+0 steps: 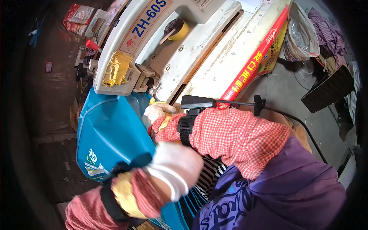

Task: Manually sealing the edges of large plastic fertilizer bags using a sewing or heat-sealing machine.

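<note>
A glossy blue bag (115,134) with a small white and green print hangs beneath the head of a white sewing machine (134,30). My right hand (158,111), in a white glove with yellow at the fingers, is closed at the bag's upper edge, right beside the presser foot (153,90). Part of its grip is hidden by the glove and sleeve. Lower down, my left hand (176,168), also white-gloved, is over the bag's near part. Motion smears it, and its fingers cannot be made out.
A yellow cup (178,30) with a stick in it stands on the machine bed. Red-and-yellow printed sheeting (255,57) lines the table's right edge. Beyond are a white sack (301,36), checked cloth (326,30) and a dark board (327,89). More blue bags (188,209) lie at my lap.
</note>
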`<state>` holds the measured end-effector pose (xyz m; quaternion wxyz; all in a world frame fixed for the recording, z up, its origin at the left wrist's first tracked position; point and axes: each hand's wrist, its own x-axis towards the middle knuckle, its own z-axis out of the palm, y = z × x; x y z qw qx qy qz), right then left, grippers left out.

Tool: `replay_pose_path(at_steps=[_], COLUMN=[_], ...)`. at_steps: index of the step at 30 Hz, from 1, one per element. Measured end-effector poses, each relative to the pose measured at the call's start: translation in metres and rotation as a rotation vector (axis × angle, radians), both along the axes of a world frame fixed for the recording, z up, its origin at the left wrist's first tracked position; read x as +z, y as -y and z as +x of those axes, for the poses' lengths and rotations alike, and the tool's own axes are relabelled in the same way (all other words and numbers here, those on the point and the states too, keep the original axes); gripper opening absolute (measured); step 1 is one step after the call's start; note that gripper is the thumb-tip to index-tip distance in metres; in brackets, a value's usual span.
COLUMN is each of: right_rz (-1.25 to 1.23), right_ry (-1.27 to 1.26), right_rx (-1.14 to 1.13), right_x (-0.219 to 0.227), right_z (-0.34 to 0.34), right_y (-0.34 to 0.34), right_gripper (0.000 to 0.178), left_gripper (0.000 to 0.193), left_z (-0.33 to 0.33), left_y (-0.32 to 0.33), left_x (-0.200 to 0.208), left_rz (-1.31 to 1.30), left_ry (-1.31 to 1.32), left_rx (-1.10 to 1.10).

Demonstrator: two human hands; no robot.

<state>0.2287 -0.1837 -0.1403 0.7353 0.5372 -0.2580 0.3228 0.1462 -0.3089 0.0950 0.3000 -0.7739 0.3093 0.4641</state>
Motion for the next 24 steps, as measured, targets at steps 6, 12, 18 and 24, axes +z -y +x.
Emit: replay_pose_path(at_steps=[6, 12, 18, 24], right_rz=[-0.441, -0.027, -0.034, 0.074], right_ry=[0.109, 0.576, 0.491, 0.515], right_rx=[0.063, -0.598, -0.549, -0.417], right_x=[-0.035, -0.003, 0.004, 0.006], right_z=[0.045, 0.060, 0.075, 0.062], right_y=[-0.056, -0.036, -0.055, -0.053], right_gripper=[0.034, 0.041, 0.031, 0.037], left_gripper=[0.024, 0.013, 0.026, 0.026], left_z=[0.036, -0.023, 0.007, 0.022], left_y=[-0.011, -0.010, 0.007, -0.016], left_x=[0.037, 0.033, -0.005, 0.063], left_rz=[0.373, 0.274, -0.032, -0.191], left_ry=[-0.132, -0.339, -0.210, -0.023], left_rx=[-0.008, -0.146, -0.069, -0.151])
